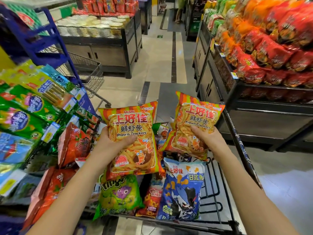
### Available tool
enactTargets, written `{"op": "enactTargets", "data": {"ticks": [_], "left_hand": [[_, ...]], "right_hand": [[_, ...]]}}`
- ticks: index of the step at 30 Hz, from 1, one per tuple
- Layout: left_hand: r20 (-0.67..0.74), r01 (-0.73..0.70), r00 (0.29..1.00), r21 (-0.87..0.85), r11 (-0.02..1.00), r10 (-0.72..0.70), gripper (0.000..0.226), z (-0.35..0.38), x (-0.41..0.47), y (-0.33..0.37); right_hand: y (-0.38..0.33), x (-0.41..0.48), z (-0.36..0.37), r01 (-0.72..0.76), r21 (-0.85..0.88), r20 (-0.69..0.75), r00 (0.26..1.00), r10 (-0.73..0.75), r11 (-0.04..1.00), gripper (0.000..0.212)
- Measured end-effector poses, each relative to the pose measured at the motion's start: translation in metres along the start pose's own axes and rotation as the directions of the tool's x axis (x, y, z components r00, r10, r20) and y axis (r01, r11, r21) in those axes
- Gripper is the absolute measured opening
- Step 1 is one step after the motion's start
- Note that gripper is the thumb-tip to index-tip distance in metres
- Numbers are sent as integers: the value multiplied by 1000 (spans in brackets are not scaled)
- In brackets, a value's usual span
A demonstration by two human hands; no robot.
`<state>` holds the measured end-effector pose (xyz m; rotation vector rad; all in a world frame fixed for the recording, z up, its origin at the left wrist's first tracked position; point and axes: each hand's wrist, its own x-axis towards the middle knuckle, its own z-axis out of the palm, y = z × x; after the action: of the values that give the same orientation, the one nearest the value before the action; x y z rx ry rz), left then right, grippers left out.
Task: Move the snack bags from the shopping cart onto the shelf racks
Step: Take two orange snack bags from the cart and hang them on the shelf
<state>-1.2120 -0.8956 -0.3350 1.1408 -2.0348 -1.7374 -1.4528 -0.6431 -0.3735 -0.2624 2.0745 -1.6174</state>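
Two orange-striped glossy prawn-cracker bags are up: my left hand (116,143) clasps one (133,141), my right hand (205,139) the other (193,126), both above the black wire shopping cart (218,189). Thumb-only pinches, seemingly; slick film could slip, dropping one below my grasp.

You hold two orange striped prawn cracker bags (131,139) (194,126) upright above the shopping cart (218,200), where blue and green bags lie.
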Motion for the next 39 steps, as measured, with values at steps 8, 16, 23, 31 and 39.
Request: {"op": "enactTargets", "data": {"ticks": [8, 16, 23, 31, 39], "left_hand": [[-9, -69, 998, -44, 997, 68, 88, -34, -2, 10], [-91, -48, 995, -19, 999, 47, 126, -76, -27, -4], [-258, -14, 966, -189, 982, -35, 131, -94, -77, -28], [-480, -54, 872, -286, 957, -94, 76, -78, -174, -74], [-688, -86, 684, -405, 910, -241, 78, -88, -319, -119]], "right_hand": [[-35, -38, 8, 36, -1, 164, 986, -35, 999, 78], [-41, -70, 39, 9, 37, 263, 965, -18, 999, 72], [-42, -69, 58, 56, 50, 395, 916, -71, 997, 72], [-43, -83, 102, 242, -93, 570, 808, -148, 966, 108], [-37, -152, 166, 221, -53, 804, 588, -90, 974, 70]]}}
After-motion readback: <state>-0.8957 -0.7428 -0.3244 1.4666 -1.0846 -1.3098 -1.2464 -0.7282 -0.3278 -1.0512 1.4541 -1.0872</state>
